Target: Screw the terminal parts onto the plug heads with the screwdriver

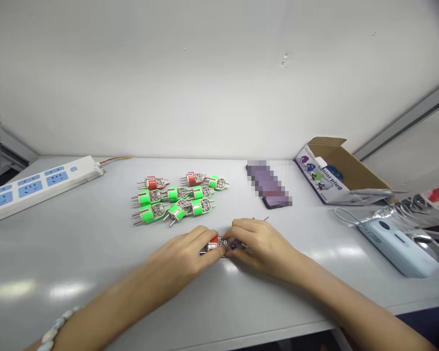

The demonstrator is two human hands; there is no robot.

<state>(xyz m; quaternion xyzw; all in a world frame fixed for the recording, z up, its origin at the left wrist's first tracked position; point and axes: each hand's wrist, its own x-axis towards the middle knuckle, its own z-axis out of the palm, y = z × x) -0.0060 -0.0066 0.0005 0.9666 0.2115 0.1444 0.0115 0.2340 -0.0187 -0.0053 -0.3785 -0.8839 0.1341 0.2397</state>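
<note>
Near the middle of the grey table point(139, 273), my left hand point(190, 249) holds a red plug point(212, 243) by its sides, with its pins pointing left. My right hand point(254, 243) meets it from the right, fingers closed on a small dark part point(236, 243) at the plug's right end; the fingers partly hide it. Behind my left hand lie several opened plugs with their insides showing: green ones point(151, 213) in two rows and red ones point(155, 183) at the back.
A white power strip point(40, 187) lies at the left. Back right are a phone point(269, 185) and an open cardboard box point(325, 183). A light blue device point(398, 246) with a cord loop sits at the right, beside clear plastic packaging point(406, 212).
</note>
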